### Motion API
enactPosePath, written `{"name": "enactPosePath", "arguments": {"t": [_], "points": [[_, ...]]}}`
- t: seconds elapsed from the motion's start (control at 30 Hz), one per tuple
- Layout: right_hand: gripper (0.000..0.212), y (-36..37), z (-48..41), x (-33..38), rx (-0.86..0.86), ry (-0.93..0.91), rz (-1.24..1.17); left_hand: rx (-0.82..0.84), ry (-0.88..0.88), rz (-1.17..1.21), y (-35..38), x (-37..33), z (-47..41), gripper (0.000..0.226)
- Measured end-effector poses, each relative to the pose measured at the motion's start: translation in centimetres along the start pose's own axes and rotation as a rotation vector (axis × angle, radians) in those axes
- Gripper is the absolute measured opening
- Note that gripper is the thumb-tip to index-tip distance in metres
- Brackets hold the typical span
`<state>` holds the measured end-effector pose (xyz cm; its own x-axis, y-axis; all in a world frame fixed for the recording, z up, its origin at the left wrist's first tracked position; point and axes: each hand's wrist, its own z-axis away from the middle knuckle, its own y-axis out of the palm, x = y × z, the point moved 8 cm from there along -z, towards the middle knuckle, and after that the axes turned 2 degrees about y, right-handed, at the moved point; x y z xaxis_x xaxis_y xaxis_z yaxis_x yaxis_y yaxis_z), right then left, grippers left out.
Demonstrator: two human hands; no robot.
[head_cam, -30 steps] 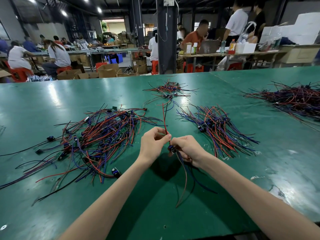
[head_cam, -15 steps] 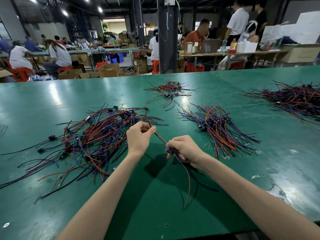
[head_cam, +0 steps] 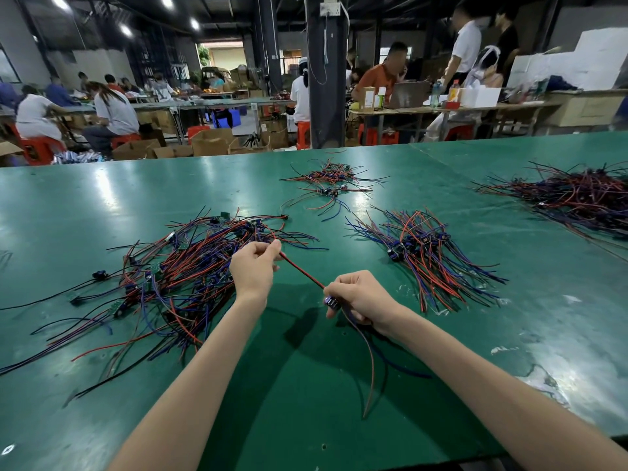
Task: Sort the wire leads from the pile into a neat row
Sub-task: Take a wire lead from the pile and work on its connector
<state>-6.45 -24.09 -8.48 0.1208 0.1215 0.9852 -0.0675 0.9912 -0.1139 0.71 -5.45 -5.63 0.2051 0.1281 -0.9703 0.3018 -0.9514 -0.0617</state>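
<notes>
A tangled pile of red, blue and black wire leads [head_cam: 176, 277] lies on the green table [head_cam: 102, 205] to the left. My left hand [head_cam: 253, 266] pinches the red wires of one lead [head_cam: 300, 272], stretched taut between both hands. My right hand [head_cam: 360, 297] grips that lead at its small blue connector, and the lead's other wires trail from under the hand toward the front edge. A neater bunch of leads [head_cam: 424, 253] lies to the right of my hands.
A small bunch of leads [head_cam: 328, 181] lies further back at the centre. A large dark pile [head_cam: 574, 195] sits at the far right. Beyond the table stand a pillar, cardboard boxes and people at other benches.
My left hand has slid left and away from the right hand along the red wires, pulling them from upright to a taut slant. The right hand stayed almost still.
</notes>
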Motion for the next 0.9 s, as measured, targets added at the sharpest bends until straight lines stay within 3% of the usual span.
{"name": "enactPosePath", "arguments": {"t": [0.3, 0.43, 0.57, 0.67, 0.9], "points": [[0.027, 0.3, 0.2, 0.1, 0.061, 0.004, 0.023, 0.013, 0.132, -0.04, 0.0, -1.1, 0.3, 0.017], [0.02, 0.2, 0.2, 0.1, 0.045, -0.014, -0.024, 0.102, 0.002, 0.109, 1.1, -0.6, 1.0, 0.016], [0.023, -0.2, 0.0, 0.3, -0.022, -0.039, -0.11, 0.348, -0.188, 0.218, 4.2, 0.4, 3.2, 0.014], [0.028, -0.6, -0.1, 0.3, -0.065, -0.052, -0.147, 0.482, -0.186, 0.215, 6.1, 0.3, 4.9, 0.011], [0.029, -0.9, -0.5, -0.2, -0.099, -0.034, -0.177, 0.443, -0.13, 0.184, 6.6, 0.6, 5.5, 0.01]]}}
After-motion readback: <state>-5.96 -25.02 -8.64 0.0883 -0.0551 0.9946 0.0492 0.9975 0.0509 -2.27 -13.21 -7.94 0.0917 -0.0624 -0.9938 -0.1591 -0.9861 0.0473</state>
